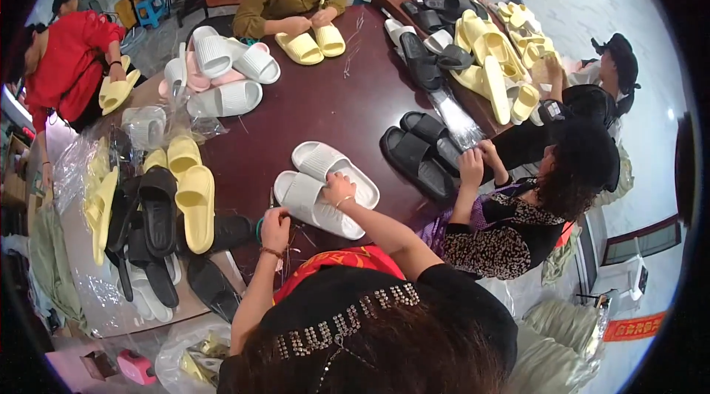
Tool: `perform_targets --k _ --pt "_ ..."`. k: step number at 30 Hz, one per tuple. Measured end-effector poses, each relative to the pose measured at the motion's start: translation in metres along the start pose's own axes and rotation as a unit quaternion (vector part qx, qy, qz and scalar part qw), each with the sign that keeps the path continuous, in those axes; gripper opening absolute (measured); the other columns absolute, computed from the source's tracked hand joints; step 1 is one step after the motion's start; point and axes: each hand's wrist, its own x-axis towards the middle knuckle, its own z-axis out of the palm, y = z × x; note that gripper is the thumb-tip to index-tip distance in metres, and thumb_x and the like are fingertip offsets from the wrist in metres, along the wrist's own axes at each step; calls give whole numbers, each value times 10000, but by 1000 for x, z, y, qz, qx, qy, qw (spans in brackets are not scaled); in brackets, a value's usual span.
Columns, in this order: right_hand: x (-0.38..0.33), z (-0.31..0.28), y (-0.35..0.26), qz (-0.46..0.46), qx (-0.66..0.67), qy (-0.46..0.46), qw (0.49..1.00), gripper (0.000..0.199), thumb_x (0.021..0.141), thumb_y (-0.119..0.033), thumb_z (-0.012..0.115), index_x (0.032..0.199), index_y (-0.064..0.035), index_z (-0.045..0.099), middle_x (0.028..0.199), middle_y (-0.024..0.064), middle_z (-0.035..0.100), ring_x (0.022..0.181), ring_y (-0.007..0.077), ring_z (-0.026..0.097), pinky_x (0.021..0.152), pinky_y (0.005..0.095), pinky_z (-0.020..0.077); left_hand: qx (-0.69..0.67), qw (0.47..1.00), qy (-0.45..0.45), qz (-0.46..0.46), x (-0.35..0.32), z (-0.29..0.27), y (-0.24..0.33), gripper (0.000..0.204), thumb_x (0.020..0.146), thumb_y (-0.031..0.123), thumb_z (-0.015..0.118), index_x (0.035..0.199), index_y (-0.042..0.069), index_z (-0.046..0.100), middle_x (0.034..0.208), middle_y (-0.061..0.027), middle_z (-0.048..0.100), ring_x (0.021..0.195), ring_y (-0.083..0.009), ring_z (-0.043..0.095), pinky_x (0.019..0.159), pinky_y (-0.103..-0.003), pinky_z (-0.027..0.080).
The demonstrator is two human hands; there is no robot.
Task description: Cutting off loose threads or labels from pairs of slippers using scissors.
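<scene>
Right hand [339, 191] presses down on the white slippers [325, 187], a pair lying side by side on the dark counter [325, 106], fingers curled over the near strap. Left hand [275, 228] sits closed just beside them; what it pinches can't be told. They look like light, soft, bendy foam, so the strap seems the best hold.

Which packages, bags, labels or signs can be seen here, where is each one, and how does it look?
Clear plastic bag: on the table's right side beside black slippers, long, shiny, see-through.
Clear plastic bags: at the table's left edge, crumpled, see-through, partly over yellow slippers.
Red sign: low at the right, a narrow red strip with yellow marks.
Plastic bag: on the floor, lower left, pale, with yellowish things inside.
</scene>
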Motion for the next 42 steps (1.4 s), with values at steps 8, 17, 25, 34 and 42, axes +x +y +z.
perform_targets --k 8,17,25,34,42 --pt "19 -29 7 36 210 185 960 193 655 -158 507 773 -6 505 778 214 539 752 388 507 681 443 395 69 997 32 -24 0 -10 -81 237 710 84 516 943 46 536 976 -161 525 938 -315 490 813 -374 395" --pt "14 3 58 22 224 27 974 266 671 -199 615 823 16 576 665 134 582 583 230 559 556 330 425 17 996 -15 -81 15 -13 -54 192 768 143 477 911 54 568 885 -161 591 862 -323 551 733 -392 435" --pt "-7 30 109 -42 321 84 942 365 732 -207 609 1031 -6 553 819 62 591 603 104 523 494 248 409 65 982 -33 -171 16 -28 -33 186 769 150 486 915 63 561 876 -157 589 843 -317 560 702 -395 448" --pt "-59 -2 100 122 416 -49 900 375 754 -198 577 1077 -14 530 917 67 592 680 102 549 538 225 429 345 935 -65 -51 -6 -4 -24 211 716 137 518 923 99 525 870 -133 523 780 -325 556 638 -447 460" --pt "-50 -32 79 103 384 10 918 344 746 -175 576 1050 -18 550 905 87 601 713 139 568 581 259 449 320 946 -45 4 60 12 2 258 715 139 508 965 80 505 880 -151 513 798 -335 543 690 -458 447"
